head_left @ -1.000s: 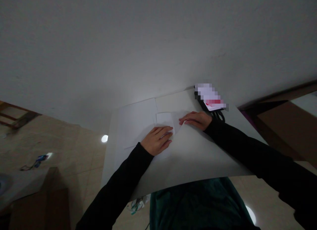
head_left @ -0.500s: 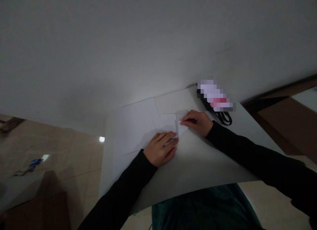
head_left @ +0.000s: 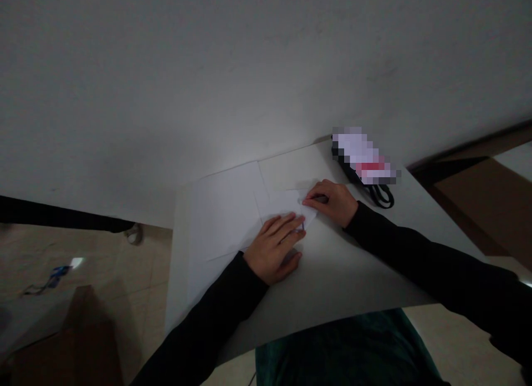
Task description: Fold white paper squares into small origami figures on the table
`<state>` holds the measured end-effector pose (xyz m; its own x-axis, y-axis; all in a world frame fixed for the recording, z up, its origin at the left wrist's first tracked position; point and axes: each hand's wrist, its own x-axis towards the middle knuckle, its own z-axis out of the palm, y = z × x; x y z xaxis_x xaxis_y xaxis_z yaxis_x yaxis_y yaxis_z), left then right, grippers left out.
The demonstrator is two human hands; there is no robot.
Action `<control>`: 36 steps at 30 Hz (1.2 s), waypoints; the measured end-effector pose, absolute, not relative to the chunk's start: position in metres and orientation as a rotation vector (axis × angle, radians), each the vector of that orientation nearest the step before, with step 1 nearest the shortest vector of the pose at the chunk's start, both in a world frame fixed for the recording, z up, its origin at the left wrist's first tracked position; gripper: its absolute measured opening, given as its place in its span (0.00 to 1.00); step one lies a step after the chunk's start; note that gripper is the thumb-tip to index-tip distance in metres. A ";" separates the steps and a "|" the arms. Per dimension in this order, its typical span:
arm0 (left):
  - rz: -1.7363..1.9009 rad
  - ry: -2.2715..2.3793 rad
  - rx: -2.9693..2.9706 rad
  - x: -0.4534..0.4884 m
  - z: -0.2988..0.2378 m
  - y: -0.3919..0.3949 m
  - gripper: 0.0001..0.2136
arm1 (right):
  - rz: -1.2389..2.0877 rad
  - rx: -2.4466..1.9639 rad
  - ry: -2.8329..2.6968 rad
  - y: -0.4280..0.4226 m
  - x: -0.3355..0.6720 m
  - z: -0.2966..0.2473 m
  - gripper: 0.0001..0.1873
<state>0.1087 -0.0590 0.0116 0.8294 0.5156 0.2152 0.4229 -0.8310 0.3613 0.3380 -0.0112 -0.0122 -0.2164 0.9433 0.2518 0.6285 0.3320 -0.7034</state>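
A small white sheet of paper (head_left: 285, 200) lies on the white table (head_left: 324, 275), partly under my left hand (head_left: 274, 250). That hand rests flat on it, fingers stretched out and slightly apart, thumb to the near side. At the sheet's right end my right hand (head_left: 332, 202) pinches the paper's edge between thumb and fingertips. A short bluish line shows by my left fingertips; I cannot tell whether it is a mark or a shadow. Larger white paper (head_left: 226, 209) lies to the left, touching or overlapped by the small sheet.
A dark pouch-like item with a strap (head_left: 380, 195), its top blurred out, lies at the back right of the table. A wall (head_left: 249, 87) rises behind. Cardboard boxes (head_left: 486, 203) stand right and lower left. A person's leg and shoe (head_left: 133, 233) show at left.
My left hand has slid a little to the right, its fingers straighter on the paper. My right hand keeps its pinch in nearly the same place. A person's leg has come into view at left.
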 end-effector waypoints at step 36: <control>0.385 0.680 2.667 0.106 0.007 -0.054 0.25 | 0.721 -1.437 -1.809 -0.007 0.339 -0.017 0.11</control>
<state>0.1059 -0.0536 0.0065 0.8470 0.5034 0.1706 0.4053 -0.8194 0.4055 0.3393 -0.0069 -0.0173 -0.1334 0.9738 0.1840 0.5802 0.2273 -0.7821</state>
